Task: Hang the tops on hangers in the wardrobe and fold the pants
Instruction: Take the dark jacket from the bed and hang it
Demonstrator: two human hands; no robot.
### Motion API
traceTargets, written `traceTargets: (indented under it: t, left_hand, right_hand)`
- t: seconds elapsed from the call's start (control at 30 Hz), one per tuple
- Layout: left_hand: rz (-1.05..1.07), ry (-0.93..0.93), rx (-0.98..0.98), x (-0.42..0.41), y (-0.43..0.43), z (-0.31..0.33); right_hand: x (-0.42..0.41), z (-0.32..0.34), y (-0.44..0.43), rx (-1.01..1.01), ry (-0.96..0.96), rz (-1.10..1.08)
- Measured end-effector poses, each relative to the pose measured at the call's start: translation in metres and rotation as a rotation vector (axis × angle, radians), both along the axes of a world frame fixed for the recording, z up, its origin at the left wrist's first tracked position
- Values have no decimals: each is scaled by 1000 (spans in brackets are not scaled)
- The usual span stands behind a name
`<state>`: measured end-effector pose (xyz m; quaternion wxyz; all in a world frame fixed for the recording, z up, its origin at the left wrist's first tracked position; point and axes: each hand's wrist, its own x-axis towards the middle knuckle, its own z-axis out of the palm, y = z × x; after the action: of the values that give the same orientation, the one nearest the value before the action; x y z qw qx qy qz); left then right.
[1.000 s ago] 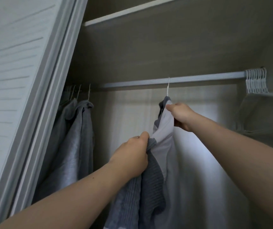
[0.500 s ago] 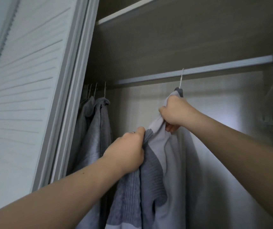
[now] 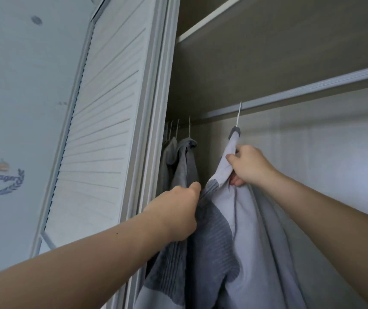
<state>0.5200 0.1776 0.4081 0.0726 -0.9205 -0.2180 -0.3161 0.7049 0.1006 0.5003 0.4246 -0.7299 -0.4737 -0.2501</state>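
Observation:
A light grey top with darker ribbed patches [image 3: 241, 219] hangs from a white hanger whose hook [image 3: 238, 114] sits on the wardrobe rail [image 3: 312, 90]. My left hand [image 3: 178, 210] grips the top's near shoulder, fingers curled into the fabric. Higher up, my right hand [image 3: 248, 167] pinches the cloth just below the collar. The hanger's body is hidden inside the top.
Several grey tops [image 3: 183, 161] hang on white hangers at the rail's left end, close to the louvred wardrobe door [image 3: 102, 130]. A shelf edge [image 3: 205, 25] runs above the rail. A stretch of rail to the right of the held top shows no hangers.
The view has swung left, so the spare hangers at the right have left the frame. The top sits nearer the hanging tops. My right hand has slid a little lower on the cloth.

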Motion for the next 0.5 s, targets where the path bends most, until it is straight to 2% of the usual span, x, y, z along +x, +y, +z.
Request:
traceTargets:
  t: [0.27, 0.5]
  left_hand:
    - [98, 58, 22, 19, 9, 11]
    - [171, 56, -35, 36, 19, 20]
  right_hand:
    - [30, -1, 82, 45, -54, 71]
    - [49, 3, 153, 22, 25, 243]
